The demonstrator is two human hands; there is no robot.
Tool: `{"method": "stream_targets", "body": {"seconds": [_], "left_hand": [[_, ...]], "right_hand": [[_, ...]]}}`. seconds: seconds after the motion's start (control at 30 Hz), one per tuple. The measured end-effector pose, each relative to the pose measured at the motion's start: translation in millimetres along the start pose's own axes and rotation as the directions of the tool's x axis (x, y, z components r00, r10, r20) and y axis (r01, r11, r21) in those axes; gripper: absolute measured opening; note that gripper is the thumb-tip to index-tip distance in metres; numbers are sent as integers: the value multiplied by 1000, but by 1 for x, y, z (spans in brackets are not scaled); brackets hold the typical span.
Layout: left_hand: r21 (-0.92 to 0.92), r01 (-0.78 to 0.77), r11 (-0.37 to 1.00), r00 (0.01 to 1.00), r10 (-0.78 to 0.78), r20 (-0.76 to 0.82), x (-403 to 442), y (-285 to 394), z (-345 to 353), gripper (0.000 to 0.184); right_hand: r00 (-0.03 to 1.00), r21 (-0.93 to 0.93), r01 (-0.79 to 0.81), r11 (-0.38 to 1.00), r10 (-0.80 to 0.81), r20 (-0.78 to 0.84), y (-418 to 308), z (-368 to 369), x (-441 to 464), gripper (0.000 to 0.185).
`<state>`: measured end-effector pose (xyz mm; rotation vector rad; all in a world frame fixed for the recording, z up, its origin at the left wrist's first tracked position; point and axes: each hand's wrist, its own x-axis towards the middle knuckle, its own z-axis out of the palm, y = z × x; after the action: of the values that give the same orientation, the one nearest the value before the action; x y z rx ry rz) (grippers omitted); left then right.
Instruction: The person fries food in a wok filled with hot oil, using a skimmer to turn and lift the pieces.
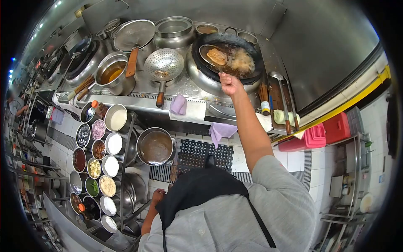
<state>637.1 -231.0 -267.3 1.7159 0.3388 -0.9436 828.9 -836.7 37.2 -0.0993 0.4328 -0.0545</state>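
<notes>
My right hand [230,84] is closed around the handle of a strainer [204,52], which reaches over the black wok [196,63]. A browned fried piece [217,56] lies in the strainer. Beside it, another piece [242,62] bubbles in the oil, its outline hidden by foam. Low beside the black apron [197,189] is my left hand [158,195], near the rack of bowls; its fingers are too small and partly hidden to read.
A perforated ladle [163,63], a pot of oil [110,74] and a large sieve [134,35] stand left of the wok. Several ingredient bowls [116,117] fill the left rack. Long-handled ladles [282,94] lie to the right. A co-worker [17,105] is at far left.
</notes>
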Motion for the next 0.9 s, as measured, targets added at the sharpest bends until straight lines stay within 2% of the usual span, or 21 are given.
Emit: {"method": "stream_targets", "body": {"seconds": [0.03, 0.13, 0.17, 0.23, 0.27, 0.33, 0.37, 0.4, 0.47, 0.5, 0.57, 0.6, 0.67, 0.73, 0.77, 0.8, 0.87, 0.9], "left_hand": [[122, -33, 992, 999, 35, -14, 2, -1, -1, 4], [38, 5, 999, 1000, -5, -4, 2, -13, -4, 3], [39, 7, 999, 1000, -7, -4, 22, -55, -20, 3], [99, -61, 993, 997, 64, -30, 58, -101, -13, 8], [95, -58, 994, 998, 61, -33, 50, -92, -10, 8], [254, -26, 967, 997, 42, -58, 23, -76, -8, 14], [253, -32, 967, 997, 48, -56, 31, -87, -10, 14], [303, -73, 950, 995, 89, -38, 39, -98, -8, 16], [365, -92, 927, 994, 105, -15, 31, -110, -11, 17], [361, -86, 929, 995, 101, -22, 28, -114, -16, 17], [325, -106, 940, 991, 127, -46, 41, -100, -7, 16], [304, -108, 947, 989, 133, -63, 42, -98, -3, 16], [296, -92, 951, 990, 119, -74, 32, -109, -9, 16], [229, -146, 962, 988, 154, -19, 55, -104, -5, 14], [242, -65, 968, 994, 84, -72, 44, -86, 0, 11], [243, -56, 968, 994, 76, -74, 29, -69, -11, 11], [387, 4, 922, 992, 46, -119, -27, 24, 18, 9], [326, 9, 945, 993, 31, -116, -14, 10, 15, 9]], "right_hand": [[1000, -10, -13, 1000, 14, 9, 0, 3, 5, 10], [999, 65, -43, 997, 41, 32, -14, -4, 5, 12], [1000, 65, -9, 998, 8, 25, -15, -4, 4, 12], [998, -84, -60, 995, 62, 18, -7, 5, 0, 8], [998, -129, -62, 990, 64, 12, -8, 0, 2, 8], [999, -112, -18, 994, 21, 28, -24, -12, 3, 12], [1000, -136, -12, 991, 9, -17, -25, -11, 0, 11], [994, -135, -111, 985, 112, 0, -23, -7, 0, 11], [998, -230, -58, 971, 55, -19, -19, -12, -1, 14], [998, -217, -36, 975, 23, -61, -25, -10, -4, 18], [995, -178, -95, 979, 86, -57, -24, -1, -10, 17], [997, -294, -60, 954, 42, -67, -19, 1, -13, 16], [992, -318, -38, 947, -1, -122, -25, -9, -8, 16], [991, -445, -12, 896, -48, -123, -25, 1, -12, 17], [986, -515, 8, 857, -93, -139, -12, 6, -21, 17], [987, -538, 8, 843, -93, -130, -13, 0, -19, 15], [992, -554, -27, 832, -48, -121, -23, -11, -16, 13], [979, -633, 33, 774, -153, -136, -13, 1, -24, 8]]}}
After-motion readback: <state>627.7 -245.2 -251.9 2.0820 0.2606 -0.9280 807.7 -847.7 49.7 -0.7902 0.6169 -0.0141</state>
